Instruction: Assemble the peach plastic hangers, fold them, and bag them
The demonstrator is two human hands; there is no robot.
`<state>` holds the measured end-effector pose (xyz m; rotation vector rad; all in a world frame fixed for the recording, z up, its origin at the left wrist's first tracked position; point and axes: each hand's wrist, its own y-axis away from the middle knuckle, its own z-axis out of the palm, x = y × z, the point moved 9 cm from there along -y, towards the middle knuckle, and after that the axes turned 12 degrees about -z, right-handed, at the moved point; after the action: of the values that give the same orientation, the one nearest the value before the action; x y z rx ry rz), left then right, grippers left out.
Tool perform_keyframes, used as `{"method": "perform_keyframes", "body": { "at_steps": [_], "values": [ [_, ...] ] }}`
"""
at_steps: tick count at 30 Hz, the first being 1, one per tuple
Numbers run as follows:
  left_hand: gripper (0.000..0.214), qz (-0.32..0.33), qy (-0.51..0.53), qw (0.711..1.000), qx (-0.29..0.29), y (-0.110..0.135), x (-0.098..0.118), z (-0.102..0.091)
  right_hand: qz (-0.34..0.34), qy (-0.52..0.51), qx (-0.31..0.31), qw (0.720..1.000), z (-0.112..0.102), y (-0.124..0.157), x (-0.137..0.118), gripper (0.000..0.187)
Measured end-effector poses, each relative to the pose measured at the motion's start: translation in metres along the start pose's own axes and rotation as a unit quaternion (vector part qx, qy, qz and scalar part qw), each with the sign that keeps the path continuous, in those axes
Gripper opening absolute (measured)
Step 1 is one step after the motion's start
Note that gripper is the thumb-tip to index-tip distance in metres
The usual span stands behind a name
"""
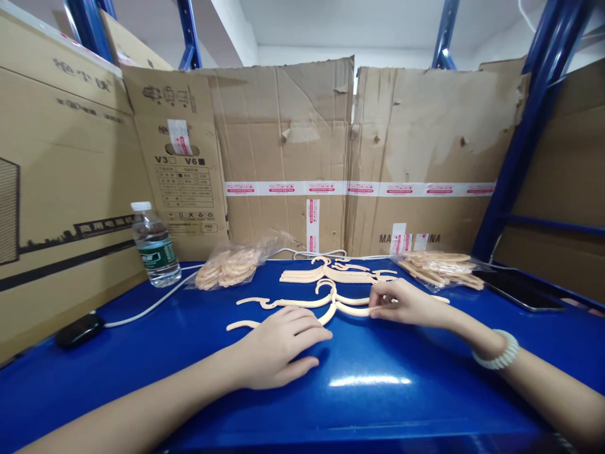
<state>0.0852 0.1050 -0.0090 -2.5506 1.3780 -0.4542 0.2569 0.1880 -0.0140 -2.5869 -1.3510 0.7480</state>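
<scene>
Peach-coloured plastic clothes hangers lie on the blue tabletop in front of me. My right hand [401, 302] pinches the right arm of the nearest clothes hanger [352, 310]. My left hand [283, 347] rests palm down over the left arm of that hanger, fingers stretched out and the thumb apart; it hides part of the arm. Just behind lies another hanger [297, 304], its hook pointing away from me. Farther back is a small stack of hangers [305, 276], with loose hanger pieces [352, 267] beside it.
Clear bags of hanger parts lie at the back left [231, 266] and back right [439, 268]. A water bottle [157, 249] stands at left, near a black mouse [80, 331] with a white cable. A dark phone [520, 291] lies at right. Cardboard panels [288, 145] wall the back.
</scene>
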Motion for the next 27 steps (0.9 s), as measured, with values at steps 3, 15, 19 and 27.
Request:
{"method": "perform_keyframes", "body": {
  "at_steps": [3,15,19,27],
  "values": [
    [0.036,-0.025,-0.010,1.000,-0.010,-0.0002,-0.0062,0.0013,-0.015,0.051,-0.017,0.998,-0.0019,-0.0016,-0.0061,0.016],
    [0.031,-0.043,-0.015,0.999,-0.004,-0.0005,-0.0107,0.0011,-0.020,0.072,-0.039,0.996,-0.0006,-0.0034,-0.0077,0.013],
    [0.031,-0.045,-0.015,0.999,-0.007,-0.0007,-0.0107,0.0011,-0.007,0.069,-0.044,0.997,0.0003,-0.0034,-0.0060,0.009],
    [0.029,-0.036,-0.014,0.999,-0.002,-0.0003,-0.0097,0.0012,-0.011,0.069,-0.043,0.997,0.0010,-0.0030,-0.0051,0.009]
  ]
}}
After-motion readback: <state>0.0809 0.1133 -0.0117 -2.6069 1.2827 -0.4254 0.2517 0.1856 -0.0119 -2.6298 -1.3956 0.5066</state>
